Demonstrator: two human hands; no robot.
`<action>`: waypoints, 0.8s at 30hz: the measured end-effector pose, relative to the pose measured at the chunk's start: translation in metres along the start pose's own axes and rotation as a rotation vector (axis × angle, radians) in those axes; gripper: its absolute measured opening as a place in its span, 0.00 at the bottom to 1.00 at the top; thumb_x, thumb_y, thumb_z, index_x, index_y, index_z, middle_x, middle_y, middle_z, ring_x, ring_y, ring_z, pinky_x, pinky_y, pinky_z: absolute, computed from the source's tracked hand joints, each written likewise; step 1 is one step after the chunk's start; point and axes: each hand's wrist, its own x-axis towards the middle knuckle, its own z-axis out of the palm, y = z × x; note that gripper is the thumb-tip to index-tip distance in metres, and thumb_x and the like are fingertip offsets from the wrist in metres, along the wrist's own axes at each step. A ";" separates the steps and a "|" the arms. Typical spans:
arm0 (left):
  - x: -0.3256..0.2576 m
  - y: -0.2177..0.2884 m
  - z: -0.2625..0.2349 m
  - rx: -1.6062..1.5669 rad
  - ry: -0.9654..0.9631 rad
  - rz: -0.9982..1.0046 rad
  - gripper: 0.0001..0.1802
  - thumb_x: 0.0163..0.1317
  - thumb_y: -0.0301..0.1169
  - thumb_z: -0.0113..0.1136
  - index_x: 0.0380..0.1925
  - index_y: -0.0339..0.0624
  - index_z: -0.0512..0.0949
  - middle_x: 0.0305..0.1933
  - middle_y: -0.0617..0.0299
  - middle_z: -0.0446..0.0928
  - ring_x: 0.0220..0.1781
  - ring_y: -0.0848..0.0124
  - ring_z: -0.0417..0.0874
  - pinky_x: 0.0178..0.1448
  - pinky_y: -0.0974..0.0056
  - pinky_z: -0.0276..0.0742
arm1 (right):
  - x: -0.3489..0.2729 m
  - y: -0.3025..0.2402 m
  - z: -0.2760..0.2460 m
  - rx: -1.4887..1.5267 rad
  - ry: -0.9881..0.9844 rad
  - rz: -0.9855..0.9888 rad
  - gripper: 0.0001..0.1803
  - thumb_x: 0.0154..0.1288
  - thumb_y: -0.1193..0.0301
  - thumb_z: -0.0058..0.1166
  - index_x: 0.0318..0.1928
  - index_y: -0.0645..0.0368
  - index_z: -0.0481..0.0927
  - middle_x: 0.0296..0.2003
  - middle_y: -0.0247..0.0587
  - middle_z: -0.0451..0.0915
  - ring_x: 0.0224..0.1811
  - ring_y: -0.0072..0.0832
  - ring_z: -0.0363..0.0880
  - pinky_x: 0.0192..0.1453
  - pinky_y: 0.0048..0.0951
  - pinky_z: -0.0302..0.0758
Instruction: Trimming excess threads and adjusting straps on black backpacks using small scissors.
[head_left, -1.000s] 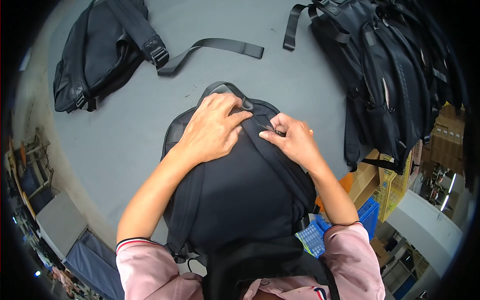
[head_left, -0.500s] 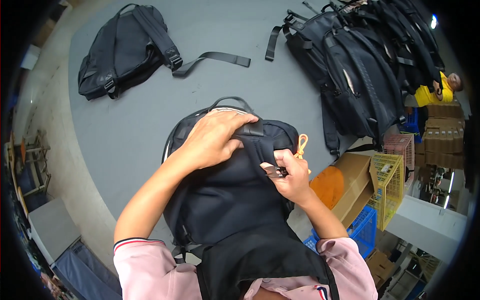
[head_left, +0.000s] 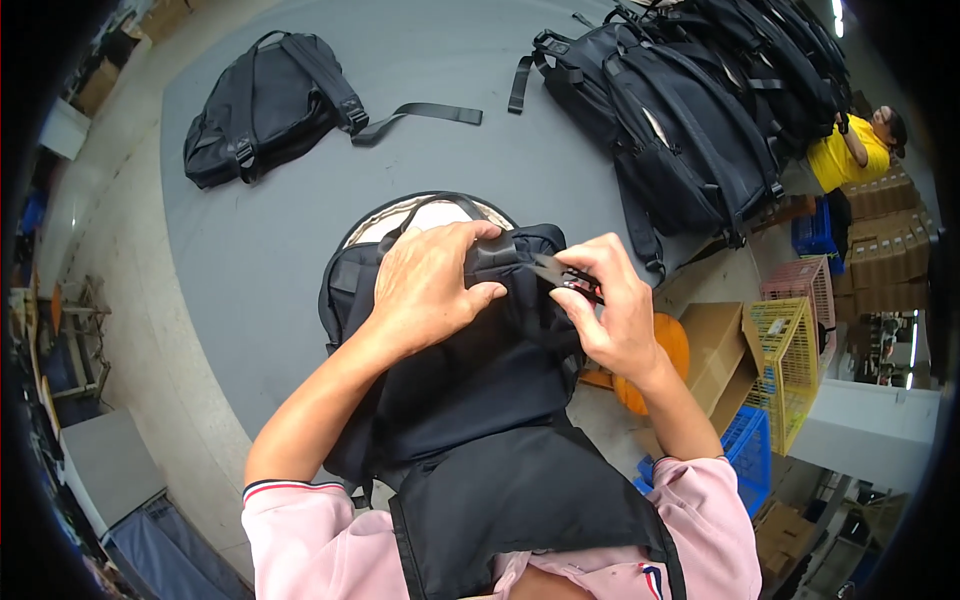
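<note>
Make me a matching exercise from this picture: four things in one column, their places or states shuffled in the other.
Column one:
1. Left hand
2. Lone backpack
3. Right hand
4. Cluster of backpacks

Column two:
A. Gripping small snips
B. At the upper right of the view
C. Touching the nearest backpack
D. On the far left of the gray table

Pairs: 1-C, 2-D, 3-A, 4-B

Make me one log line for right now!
left hand: on black backpack | right hand: holds snips near backpack's top | gray table: more black backpacks beyond
</note>
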 end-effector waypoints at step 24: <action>-0.020 0.009 0.011 0.064 0.143 0.127 0.27 0.42 0.28 0.69 0.46 0.43 0.73 0.36 0.60 0.76 0.41 0.62 0.77 0.45 0.60 0.67 | 0.021 0.009 -0.004 -0.149 -0.313 -0.294 0.11 0.50 0.73 0.60 0.36 0.55 0.76 0.31 0.37 0.71 0.26 0.37 0.76 0.28 0.34 0.71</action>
